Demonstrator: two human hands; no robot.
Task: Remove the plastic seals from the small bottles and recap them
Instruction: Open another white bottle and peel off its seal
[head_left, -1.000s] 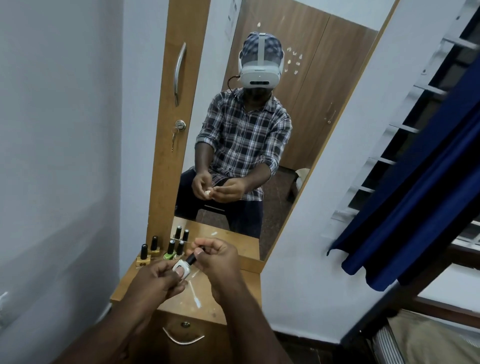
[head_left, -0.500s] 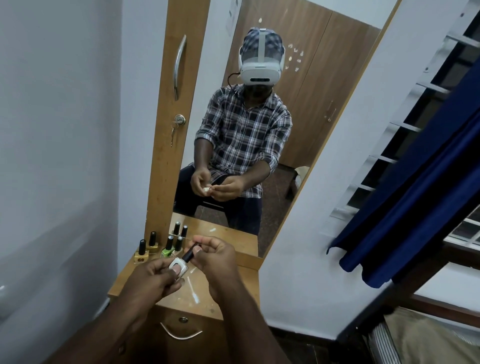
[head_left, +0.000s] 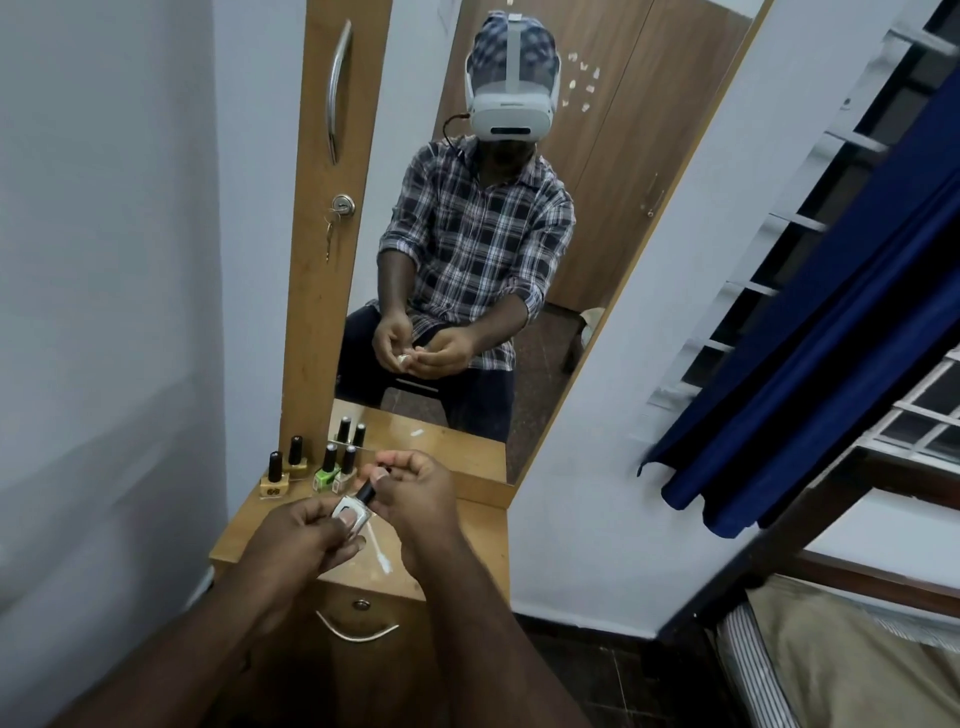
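Note:
My left hand (head_left: 306, 540) grips a small white bottle (head_left: 352, 513) by its body, tilted, above the wooden shelf (head_left: 467, 525). My right hand (head_left: 415, 493) pinches the bottle's black cap (head_left: 367, 491) with thumb and fingers. Against the mirror stand other small bottles with black caps: a gold one (head_left: 274, 478), a second gold one (head_left: 296, 460), a green one (head_left: 327, 470) and a pale one (head_left: 345, 470). Two thin white strips (head_left: 378, 551) lie on the shelf under my hands. Whether a seal is on the held bottle I cannot tell.
A tall mirror (head_left: 519, 234) rises behind the shelf and reflects a seated person. A drawer with a curved metal handle (head_left: 356, 631) sits below the shelf. A white wall stands close on the left. A blue curtain (head_left: 831, 338) and a bed (head_left: 857, 665) are on the right.
Both hands stay on the white bottle at about the same spot over the shelf; the grip looks unchanged. The view has shifted slightly.

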